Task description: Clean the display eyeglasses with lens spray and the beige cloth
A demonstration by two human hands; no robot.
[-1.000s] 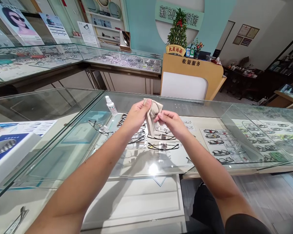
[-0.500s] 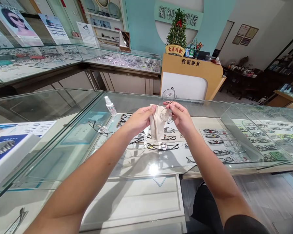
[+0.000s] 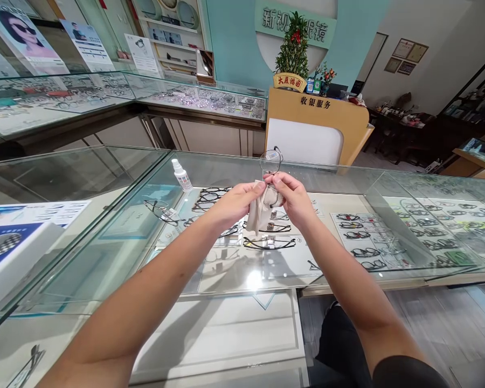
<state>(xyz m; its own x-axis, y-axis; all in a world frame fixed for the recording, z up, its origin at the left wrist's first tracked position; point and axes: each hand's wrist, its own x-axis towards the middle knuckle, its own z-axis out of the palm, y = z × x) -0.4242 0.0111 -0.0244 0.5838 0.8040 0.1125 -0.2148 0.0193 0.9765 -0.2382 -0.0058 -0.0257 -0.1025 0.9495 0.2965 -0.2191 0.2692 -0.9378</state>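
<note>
Above a glass display counter [image 3: 339, 180], my two hands meet around a pair of thin wire-rimmed glasses [image 3: 270, 160]. My right hand [image 3: 293, 198] pinches the frame near its bridge, so one round lens with a small tag stands up above my fingers. My left hand [image 3: 236, 203] is closed on a beige cleaning cloth [image 3: 257, 214], pressed against the lower lens. The cloth hangs down between both hands and hides that lens.
A small white spray bottle [image 3: 181, 175] stands on the counter to the left, beside another pair of glasses [image 3: 161, 211]. Several frames lie inside the case [image 3: 267, 242]. A white box [image 3: 12, 253] sits at the left. A wooden cashier desk [image 3: 319, 126] stands behind.
My right hand has turned the glasses upright out of the cloth, so one lens now shows above my fingers. Both hands have drifted slightly lower, and the left keeps the cloth on the frame.
</note>
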